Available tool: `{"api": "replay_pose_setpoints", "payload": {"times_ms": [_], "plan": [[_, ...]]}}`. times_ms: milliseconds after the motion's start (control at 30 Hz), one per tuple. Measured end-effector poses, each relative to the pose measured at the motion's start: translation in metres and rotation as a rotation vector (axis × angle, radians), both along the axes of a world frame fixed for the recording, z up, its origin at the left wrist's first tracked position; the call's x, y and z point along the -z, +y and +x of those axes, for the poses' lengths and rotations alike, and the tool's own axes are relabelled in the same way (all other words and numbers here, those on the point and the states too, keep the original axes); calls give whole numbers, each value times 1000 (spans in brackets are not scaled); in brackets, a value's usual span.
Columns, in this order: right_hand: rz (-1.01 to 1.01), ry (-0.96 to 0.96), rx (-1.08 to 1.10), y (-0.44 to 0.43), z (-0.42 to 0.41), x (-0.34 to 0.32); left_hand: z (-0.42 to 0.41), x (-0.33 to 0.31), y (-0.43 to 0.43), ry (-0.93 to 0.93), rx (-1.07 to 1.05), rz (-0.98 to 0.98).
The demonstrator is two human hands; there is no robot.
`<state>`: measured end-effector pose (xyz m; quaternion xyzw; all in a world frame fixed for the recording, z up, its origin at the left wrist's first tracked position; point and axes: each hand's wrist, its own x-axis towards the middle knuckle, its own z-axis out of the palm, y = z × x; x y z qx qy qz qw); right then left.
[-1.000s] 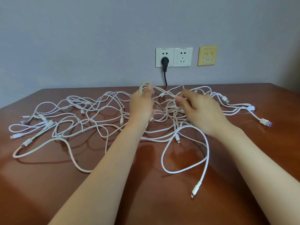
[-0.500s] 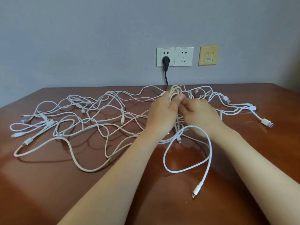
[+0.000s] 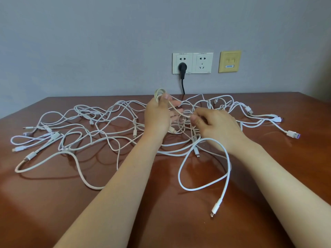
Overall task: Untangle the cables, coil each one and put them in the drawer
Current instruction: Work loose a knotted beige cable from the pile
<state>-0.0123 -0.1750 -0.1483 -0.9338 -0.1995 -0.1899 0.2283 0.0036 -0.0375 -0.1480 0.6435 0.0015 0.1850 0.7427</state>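
A tangle of several white and cream cables (image 3: 100, 133) sprawls across the brown table (image 3: 53, 203). My left hand (image 3: 157, 117) is raised at the middle of the heap and grips a small coil of a cream cable (image 3: 158, 93), with loops sticking out above the thumb. The same cream cable runs from it down to my right hand (image 3: 213, 124), which pinches it between thumb and fingers. One white cable loop (image 3: 227, 169) with a plug end lies in front of my right wrist. No drawer is in view.
The table meets a grey wall with two white sockets (image 3: 192, 63), a black plug (image 3: 182, 68) in the left one, and a yellow data plate (image 3: 229, 61). USB plugs (image 3: 292, 134) lie at the far right of the heap.
My hands met half a second ago and have now parted. The left hand moved back to the left with the coil, and a length of cream cable is stretched between the hands.
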Motion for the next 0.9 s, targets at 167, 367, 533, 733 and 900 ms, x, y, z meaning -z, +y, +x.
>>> {"api": "replay_pose_setpoints", "payload": {"times_ms": [167, 367, 533, 733, 900], "plan": [[-4, 28, -41, -2, 3, 3, -4, -6, 4, 8, 123, -285], [57, -13, -100, 3, 1, 5, -8, -5, -5, -4, 140, -147], [77, -15, -106, 9, 0, 5, -10, -2, -14, -52, 134, -27], [220, 10, -159, 16, 0, 11, -10, 4, -24, -123, 46, 262], [474, 101, -231, 20, 2, 8, -14, 2, -26, -143, 36, 273]]}}
